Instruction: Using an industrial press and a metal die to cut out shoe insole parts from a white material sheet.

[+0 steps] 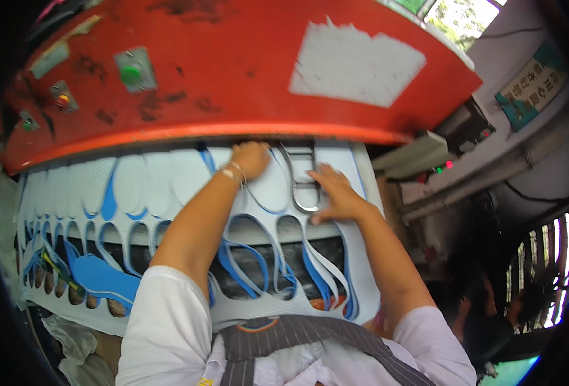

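Note:
A sole-shaped metal cutting die (307, 207) with crossbars stands on a white foam sheet (363, 248) that shows blue along its cut edges. My right hand (339, 194) is at the die's right side, thumb and fingers spread, fingertips at its rim. Left of the die, my left hand (250, 161) rests on the sheet close under the red machine's edge. Its fingers are curled, and whatever is in them is hidden. Sole-shaped cuts run in a row to the left, and below them are several open holes with strips between. A loose blue sole piece (104, 278) lies at the left.
The red machine head (233, 77) spans the far side, low over the sheet, with a green button (131, 74) and a red one (62, 101). A yellow-and-black tool (59, 269) lies at the left. Clear plastic bags (72, 344) are at the lower left.

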`<control>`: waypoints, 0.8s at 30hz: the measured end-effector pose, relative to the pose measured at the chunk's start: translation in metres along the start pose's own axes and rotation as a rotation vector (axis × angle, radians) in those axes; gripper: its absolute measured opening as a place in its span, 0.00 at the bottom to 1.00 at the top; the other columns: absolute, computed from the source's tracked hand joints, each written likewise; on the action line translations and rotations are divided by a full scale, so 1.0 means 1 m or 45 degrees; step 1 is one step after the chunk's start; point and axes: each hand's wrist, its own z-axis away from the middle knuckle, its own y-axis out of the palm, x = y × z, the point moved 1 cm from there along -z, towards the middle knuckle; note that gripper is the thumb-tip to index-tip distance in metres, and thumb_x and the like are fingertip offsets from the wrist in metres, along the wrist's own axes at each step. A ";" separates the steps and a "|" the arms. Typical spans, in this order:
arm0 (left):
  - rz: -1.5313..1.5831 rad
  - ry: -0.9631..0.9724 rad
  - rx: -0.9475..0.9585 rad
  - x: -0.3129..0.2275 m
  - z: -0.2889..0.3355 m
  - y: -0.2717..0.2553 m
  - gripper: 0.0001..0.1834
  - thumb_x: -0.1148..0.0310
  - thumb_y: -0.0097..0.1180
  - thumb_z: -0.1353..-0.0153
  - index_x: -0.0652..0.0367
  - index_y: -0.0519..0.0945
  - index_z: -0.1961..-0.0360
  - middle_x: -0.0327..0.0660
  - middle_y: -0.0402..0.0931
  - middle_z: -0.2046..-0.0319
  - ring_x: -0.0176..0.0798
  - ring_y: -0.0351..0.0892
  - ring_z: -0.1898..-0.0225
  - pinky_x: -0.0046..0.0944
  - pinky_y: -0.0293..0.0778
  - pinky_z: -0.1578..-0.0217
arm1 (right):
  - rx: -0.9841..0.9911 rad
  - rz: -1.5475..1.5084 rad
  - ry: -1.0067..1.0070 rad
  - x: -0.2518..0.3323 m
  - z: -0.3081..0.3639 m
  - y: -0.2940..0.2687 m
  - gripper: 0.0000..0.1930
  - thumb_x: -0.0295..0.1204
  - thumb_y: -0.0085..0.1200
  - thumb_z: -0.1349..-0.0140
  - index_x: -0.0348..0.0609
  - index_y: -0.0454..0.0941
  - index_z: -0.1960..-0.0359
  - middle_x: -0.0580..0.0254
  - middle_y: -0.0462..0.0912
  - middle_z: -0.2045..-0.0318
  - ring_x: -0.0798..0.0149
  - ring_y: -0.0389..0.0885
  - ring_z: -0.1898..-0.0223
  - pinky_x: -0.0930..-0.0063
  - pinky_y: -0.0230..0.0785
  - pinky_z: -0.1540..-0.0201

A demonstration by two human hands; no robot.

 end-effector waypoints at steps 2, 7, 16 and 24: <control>0.530 0.371 -0.162 0.027 0.032 -0.031 0.21 0.60 0.52 0.37 0.59 0.79 0.46 0.52 0.79 0.53 0.56 0.76 0.48 0.47 0.68 0.43 | -0.259 -0.018 -0.017 0.022 0.008 -0.032 0.59 0.55 0.75 0.69 0.49 0.60 0.31 0.36 0.57 0.31 0.42 0.47 0.27 0.50 0.41 0.28; 1.122 -0.182 -0.992 0.160 0.127 -0.157 0.11 0.67 0.57 0.35 0.62 0.84 0.58 0.40 0.84 0.65 0.35 0.81 0.62 0.36 0.76 0.57 | -0.643 -0.113 -0.397 0.126 -0.017 -0.067 0.38 0.46 0.70 0.53 0.42 0.72 0.41 0.49 0.78 0.48 0.46 0.75 0.48 0.58 0.67 0.44; -0.788 -0.698 -2.142 0.517 0.270 -0.377 0.32 0.80 0.46 0.46 0.69 0.65 0.36 0.59 0.74 0.46 0.58 0.74 0.44 0.44 0.64 0.40 | -0.920 -0.406 -0.930 0.329 -0.193 -0.104 0.22 0.41 0.61 0.43 0.43 0.70 0.53 0.53 0.81 0.59 0.50 0.83 0.61 0.56 0.76 0.65; 0.386 -0.396 -1.309 0.461 0.293 -0.354 0.26 0.74 0.45 0.34 0.64 0.66 0.34 0.47 0.74 0.42 0.44 0.75 0.46 0.39 0.66 0.43 | -0.753 -0.320 -0.736 0.328 -0.202 -0.093 0.15 0.36 0.57 0.41 0.45 0.67 0.59 0.51 0.80 0.68 0.43 0.81 0.69 0.49 0.70 0.70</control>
